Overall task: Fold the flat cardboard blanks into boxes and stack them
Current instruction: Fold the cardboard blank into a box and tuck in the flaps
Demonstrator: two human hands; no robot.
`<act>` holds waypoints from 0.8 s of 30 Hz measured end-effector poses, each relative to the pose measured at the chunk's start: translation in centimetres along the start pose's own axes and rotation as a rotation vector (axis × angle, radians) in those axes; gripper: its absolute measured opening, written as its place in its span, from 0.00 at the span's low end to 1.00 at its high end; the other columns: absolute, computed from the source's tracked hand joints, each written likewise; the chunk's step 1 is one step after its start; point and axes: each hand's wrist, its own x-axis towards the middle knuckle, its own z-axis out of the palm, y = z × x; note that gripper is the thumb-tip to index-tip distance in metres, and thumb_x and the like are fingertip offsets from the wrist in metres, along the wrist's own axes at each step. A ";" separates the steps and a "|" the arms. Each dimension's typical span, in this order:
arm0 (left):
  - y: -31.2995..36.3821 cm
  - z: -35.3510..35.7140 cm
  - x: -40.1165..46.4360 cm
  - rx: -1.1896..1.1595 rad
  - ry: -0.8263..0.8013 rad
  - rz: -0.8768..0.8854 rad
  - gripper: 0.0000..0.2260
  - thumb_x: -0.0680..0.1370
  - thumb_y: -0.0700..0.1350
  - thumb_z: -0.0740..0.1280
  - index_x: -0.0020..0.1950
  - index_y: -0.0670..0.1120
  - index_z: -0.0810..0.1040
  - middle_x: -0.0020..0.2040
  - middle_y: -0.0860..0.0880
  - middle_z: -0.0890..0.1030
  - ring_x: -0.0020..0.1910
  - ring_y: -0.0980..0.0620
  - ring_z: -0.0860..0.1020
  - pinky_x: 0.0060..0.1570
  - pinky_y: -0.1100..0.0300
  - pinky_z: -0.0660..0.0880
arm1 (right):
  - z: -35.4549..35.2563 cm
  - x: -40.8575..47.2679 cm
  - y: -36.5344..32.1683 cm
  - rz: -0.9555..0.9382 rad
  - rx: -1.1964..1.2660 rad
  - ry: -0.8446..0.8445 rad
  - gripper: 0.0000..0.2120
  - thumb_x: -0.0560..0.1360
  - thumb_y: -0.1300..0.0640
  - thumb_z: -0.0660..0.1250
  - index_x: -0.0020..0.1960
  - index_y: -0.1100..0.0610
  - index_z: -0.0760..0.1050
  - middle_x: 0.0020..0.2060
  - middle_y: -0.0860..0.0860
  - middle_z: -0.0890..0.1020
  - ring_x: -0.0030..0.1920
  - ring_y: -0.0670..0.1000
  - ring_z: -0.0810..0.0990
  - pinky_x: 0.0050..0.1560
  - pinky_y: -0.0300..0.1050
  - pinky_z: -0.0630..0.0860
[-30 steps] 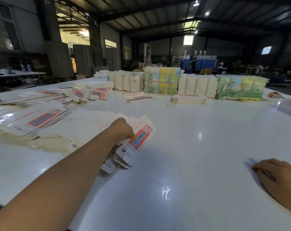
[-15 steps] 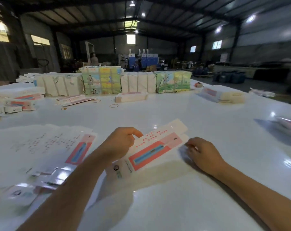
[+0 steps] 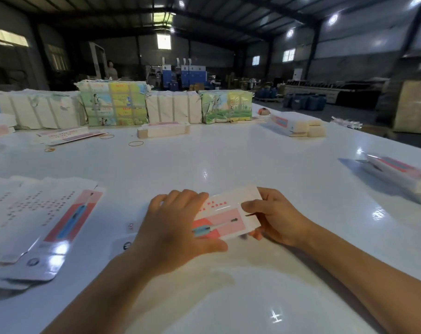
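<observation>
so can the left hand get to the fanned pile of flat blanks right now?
Probably not at once. The left hand is gripping the blank that the right hand also holds. The fanned pile lies to its left with bare table between, so once it lets go the way looks free.

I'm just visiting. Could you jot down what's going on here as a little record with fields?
Place: warehouse hall, large white table
Activity: folding a cardboard blank
Left hand: grips the blank's left part
Right hand: pinches its right end
Blank's print: a blue brush-like item on pink and red
Supply: fanned flat blanks to the left
Far edge: bundled packs
Loose items: rubber bands
</observation>
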 end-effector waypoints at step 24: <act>0.5 -0.8 0.5 -0.039 -0.048 -0.119 0.34 0.65 0.73 0.64 0.65 0.58 0.64 0.58 0.59 0.74 0.51 0.56 0.73 0.44 0.63 0.67 | 0.2 -0.3 -0.8 0.098 -0.027 0.244 0.07 0.75 0.71 0.62 0.44 0.66 0.78 0.23 0.55 0.75 0.19 0.47 0.67 0.18 0.36 0.64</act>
